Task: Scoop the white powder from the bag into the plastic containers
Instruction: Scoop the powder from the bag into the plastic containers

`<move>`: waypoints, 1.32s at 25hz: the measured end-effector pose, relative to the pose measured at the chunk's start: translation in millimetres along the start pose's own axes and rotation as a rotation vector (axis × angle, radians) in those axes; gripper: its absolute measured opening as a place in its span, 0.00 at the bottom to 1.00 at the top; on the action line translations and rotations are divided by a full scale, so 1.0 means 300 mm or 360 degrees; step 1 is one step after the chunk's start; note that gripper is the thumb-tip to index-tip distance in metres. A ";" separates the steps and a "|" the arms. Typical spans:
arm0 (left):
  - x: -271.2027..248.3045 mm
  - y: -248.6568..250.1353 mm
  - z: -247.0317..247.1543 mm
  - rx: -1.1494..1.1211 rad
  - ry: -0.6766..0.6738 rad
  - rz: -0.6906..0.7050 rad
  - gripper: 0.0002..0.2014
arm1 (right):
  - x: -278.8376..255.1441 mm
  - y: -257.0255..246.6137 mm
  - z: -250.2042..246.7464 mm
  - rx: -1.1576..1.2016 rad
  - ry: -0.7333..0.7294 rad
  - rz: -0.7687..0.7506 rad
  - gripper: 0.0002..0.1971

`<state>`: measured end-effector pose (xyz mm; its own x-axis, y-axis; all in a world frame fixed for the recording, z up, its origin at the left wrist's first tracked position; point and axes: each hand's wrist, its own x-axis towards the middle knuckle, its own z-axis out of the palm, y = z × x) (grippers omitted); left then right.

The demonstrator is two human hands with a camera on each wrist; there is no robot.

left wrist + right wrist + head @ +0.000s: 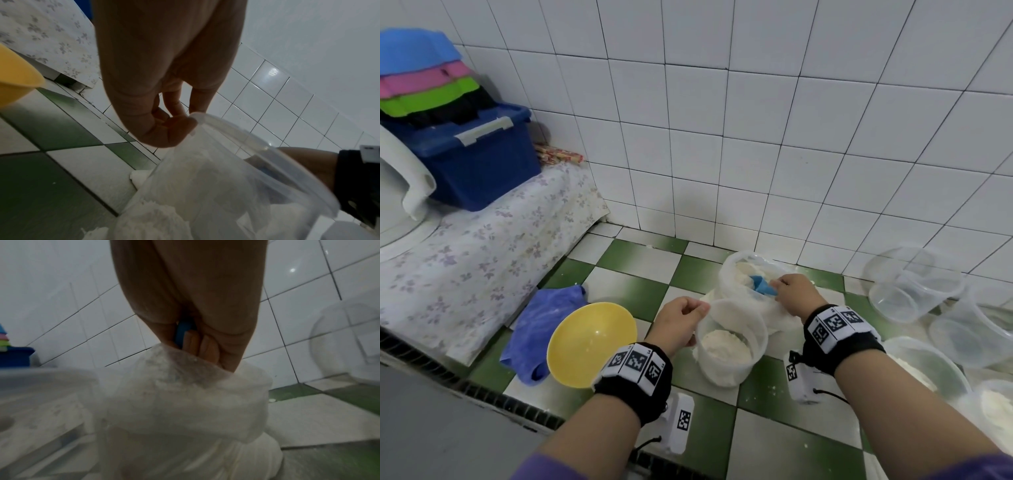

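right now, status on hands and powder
Left hand pinches container rim. Right hand grips blue scoop inside bag. Container part filled. Nothing blocking.

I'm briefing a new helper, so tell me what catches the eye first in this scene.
At centre floor, the right hand holds a blue scoop inside the bag of white powder, while the left hand pinches the rim of a part-filled plastic container. A yellow bowl sits to the left, and empty clear containers lie on the right.
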<state>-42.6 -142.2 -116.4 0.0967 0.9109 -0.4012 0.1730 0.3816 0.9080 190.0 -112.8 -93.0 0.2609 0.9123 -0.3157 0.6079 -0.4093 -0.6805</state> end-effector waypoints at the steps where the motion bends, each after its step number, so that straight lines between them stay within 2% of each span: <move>1: -0.001 0.001 0.001 -0.0009 0.0001 0.0001 0.06 | -0.003 0.000 0.001 0.0124 -0.0006 0.0042 0.15; 7: -0.006 0.002 0.001 -0.0039 0.0003 -0.0013 0.07 | -0.049 0.021 -0.020 0.0825 -0.0099 0.0289 0.12; 12: -0.009 0.005 0.003 -0.0043 0.0007 -0.0019 0.07 | -0.098 0.046 -0.075 0.1094 -0.0084 0.0211 0.12; 19: -0.017 0.011 0.005 -0.0043 0.0023 -0.0043 0.08 | -0.182 0.092 -0.170 0.1169 -0.0132 0.0083 0.14; 26: -0.015 0.006 0.005 -0.0097 0.0038 -0.0082 0.07 | -0.266 0.122 -0.223 0.1203 -0.0313 -0.0047 0.15; 30: -0.021 0.007 0.013 -0.0165 0.0051 -0.0113 0.08 | -0.312 0.107 -0.221 0.1042 -0.0518 -0.0132 0.14; 33: -0.027 0.015 0.017 -0.0177 0.0053 -0.0127 0.07 | -0.345 0.075 -0.193 0.0707 -0.0548 -0.0207 0.13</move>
<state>-37.6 -148.7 -109.7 0.0541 0.8809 -0.4703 0.0691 0.4665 0.8818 219.9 -215.6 -37.3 -0.0995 0.9287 -0.3571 0.2260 -0.3285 -0.9171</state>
